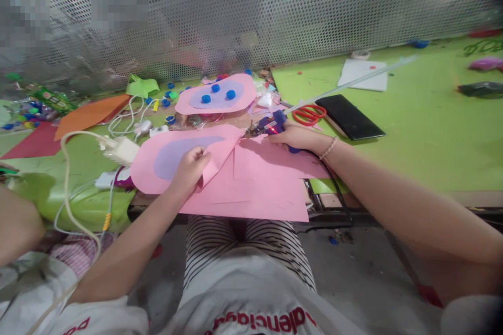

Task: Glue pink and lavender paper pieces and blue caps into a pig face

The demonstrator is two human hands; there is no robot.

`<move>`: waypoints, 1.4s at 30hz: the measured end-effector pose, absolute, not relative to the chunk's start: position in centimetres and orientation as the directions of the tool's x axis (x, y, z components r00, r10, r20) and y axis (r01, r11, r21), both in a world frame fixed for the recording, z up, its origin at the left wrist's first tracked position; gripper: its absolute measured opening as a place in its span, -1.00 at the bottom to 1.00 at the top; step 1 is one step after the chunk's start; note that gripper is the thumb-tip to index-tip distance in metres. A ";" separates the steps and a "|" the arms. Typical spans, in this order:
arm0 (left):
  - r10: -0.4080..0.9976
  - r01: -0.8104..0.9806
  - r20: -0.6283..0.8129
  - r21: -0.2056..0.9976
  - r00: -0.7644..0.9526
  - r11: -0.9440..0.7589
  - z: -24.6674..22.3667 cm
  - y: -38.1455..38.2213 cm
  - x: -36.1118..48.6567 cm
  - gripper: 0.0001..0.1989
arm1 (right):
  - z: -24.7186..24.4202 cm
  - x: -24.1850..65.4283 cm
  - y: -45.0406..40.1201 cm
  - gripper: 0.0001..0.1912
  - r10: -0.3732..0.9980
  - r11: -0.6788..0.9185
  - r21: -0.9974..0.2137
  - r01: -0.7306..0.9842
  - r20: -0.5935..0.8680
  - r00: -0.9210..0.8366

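Note:
My left hand (192,167) is closed on the edge of a pink paper oval (143,159) with a purple oval on it, and the paper's right side is folded up and over. In my right hand (296,136) is a blue hot glue gun (271,123) with a long clear glue stick out of its back and a small red light on. The gun's nozzle is close to the folded paper edge; whether it touches I cannot tell. Beneath lie pink paper sheets (271,196). Behind them is a second pink oval (245,97) with three blue bottle caps (230,95).
Red-handled scissors (308,114) and a black phone (349,116) lie to the right. White paper (363,74) lies farther back. Orange paper (92,112), a white plug (124,150) and cables are at left. A perforated metal panel (251,15) stands behind. Another person's arm (18,227) shows at left.

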State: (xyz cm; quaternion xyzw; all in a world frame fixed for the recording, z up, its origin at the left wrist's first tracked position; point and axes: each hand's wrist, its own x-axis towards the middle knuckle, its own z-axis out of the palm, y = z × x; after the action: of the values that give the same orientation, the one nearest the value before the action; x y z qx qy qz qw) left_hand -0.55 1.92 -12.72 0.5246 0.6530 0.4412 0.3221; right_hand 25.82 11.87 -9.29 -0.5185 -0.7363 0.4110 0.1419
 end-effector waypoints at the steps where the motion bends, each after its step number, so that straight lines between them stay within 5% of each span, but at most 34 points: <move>1: 0.971 0.403 0.048 0.914 -0.236 0.053 -12.8 1.9 -0.6 -0.84 | -9.3 25.9 11.9 -0.69 0.876 0.133 -0.754 0.643 -0.214 -0.432; 22: 0.969 0.432 0.054 0.900 -0.239 0.057 -12.8 2.0 -0.7 -0.85 | -10.3 26.1 11.9 -0.81 0.843 0.191 -0.842 0.504 -0.122 -0.524; 42: 0.978 0.400 0.047 0.916 -0.205 0.039 -12.6 1.9 -0.6 -0.86 | -9.6 26.4 12.2 -0.89 0.819 0.282 -0.638 0.717 -0.230 -0.526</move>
State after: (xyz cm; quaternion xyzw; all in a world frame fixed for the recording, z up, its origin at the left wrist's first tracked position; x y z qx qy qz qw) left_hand -0.60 1.93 -12.65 0.5373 0.6409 0.4377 0.3302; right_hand 26.39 12.17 -9.57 -0.4815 -0.7973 0.3569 0.0713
